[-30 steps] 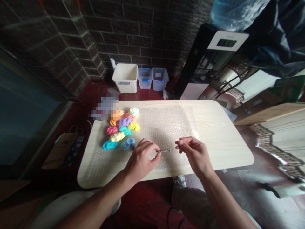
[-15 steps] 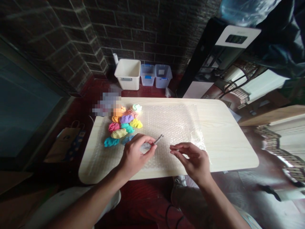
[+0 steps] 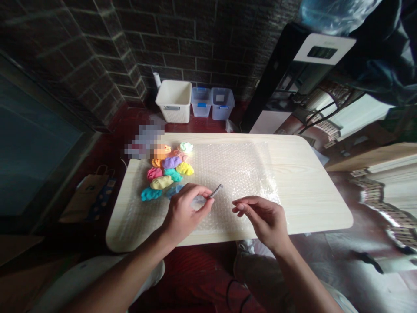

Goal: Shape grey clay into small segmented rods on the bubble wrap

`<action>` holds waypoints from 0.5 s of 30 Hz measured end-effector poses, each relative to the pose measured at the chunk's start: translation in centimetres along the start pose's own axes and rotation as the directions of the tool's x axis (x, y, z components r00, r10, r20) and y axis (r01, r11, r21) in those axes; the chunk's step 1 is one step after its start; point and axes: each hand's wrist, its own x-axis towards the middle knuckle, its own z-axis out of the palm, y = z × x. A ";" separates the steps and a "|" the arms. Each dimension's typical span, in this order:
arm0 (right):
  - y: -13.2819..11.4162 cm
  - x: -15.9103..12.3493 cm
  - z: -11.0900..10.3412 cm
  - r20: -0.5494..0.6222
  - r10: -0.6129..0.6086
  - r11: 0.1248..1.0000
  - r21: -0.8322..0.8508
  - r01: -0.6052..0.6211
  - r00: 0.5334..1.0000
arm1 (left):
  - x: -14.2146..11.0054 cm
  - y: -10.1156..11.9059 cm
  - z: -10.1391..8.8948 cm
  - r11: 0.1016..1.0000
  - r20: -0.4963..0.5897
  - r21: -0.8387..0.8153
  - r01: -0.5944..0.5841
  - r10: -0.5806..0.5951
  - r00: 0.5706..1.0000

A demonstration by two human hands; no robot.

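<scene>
Between the thumb and fingers of my left hand (image 3: 192, 206) is a thin, dark, bead-like stick (image 3: 217, 190), its free end tilted up and to the right. My right hand (image 3: 260, 215) is apart from it on the right, thumb and fingertips pinched together; whatever may be between them is too small to make out. Both hands are above a sheet of bubble wrap (image 3: 234, 165). Left of my left hand lie soft, clay-like lumps in several colours, among them a yellow lump (image 3: 185, 168), a purple lump (image 3: 171, 162) and a teal lump (image 3: 151, 194). A blue translucent item (image 3: 174, 190) is partly hidden behind my left hand.
The bubble wrap lies on a pale wooden table (image 3: 309, 187) with rounded corners. Beyond it on the floor stand a white bin (image 3: 177, 111) and two clear boxes, including a box with a label (image 3: 222, 111). A water dispenser (image 3: 270, 121) is at the back right, a paper bag (image 3: 86, 198) at the left.
My left hand has raised the bead-like stick from nearly level to a slant. My right hand came a little closer and lower, then its fingertips shifted slightly. The view moved slightly.
</scene>
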 end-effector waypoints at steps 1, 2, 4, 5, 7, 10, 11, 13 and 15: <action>-0.1 0.1 0.1 -0.003 0.007 1.000 -0.004 -0.007 1.000 | 0.0 0.0 0.0 1.000 0.001 -0.003 0.000 0.000 1.000; -0.3 0.2 0.1 -0.006 0.014 1.000 -0.011 -0.014 1.000 | -0.1 0.0 0.0 1.000 0.001 -0.006 0.000 0.000 1.000; -0.6 0.4 0.3 -0.008 0.020 0.998 -0.051 -0.020 1.000 | -0.1 0.0 0.0 1.000 0.002 -0.012 0.003 -0.003 1.000; -0.7 0.4 0.3 -0.001 0.022 0.996 -0.083 -0.022 1.000 | -0.1 0.0 0.0 1.000 0.003 -0.014 0.005 -0.005 1.000; -0.8 0.5 0.4 0.018 0.027 0.991 -0.132 -0.025 0.999 | -0.1 0.1 0.1 1.000 0.004 -0.016 0.006 -0.006 1.000; -0.7 0.4 0.4 0.029 0.046 0.995 -0.091 -0.043 0.999 | 0.0 0.2 0.1 1.000 0.011 -0.017 0.007 -0.007 1.000; -0.6 0.4 0.5 0.030 0.052 0.997 -0.060 -0.050 0.998 | 0.0 0.2 0.0 1.000 0.012 -0.017 0.009 -0.008 1.000; -0.2 0.3 0.5 0.035 0.062 0.998 -0.023 -0.061 0.997 | 0.0 0.2 0.0 1.000 0.013 -0.015 0.012 -0.012 1.000; 0.1 0.3 0.5 0.026 0.064 0.998 -0.013 -0.064 0.998 | 0.0 0.2 0.0 1.000 0.011 -0.012 0.011 -0.011 1.000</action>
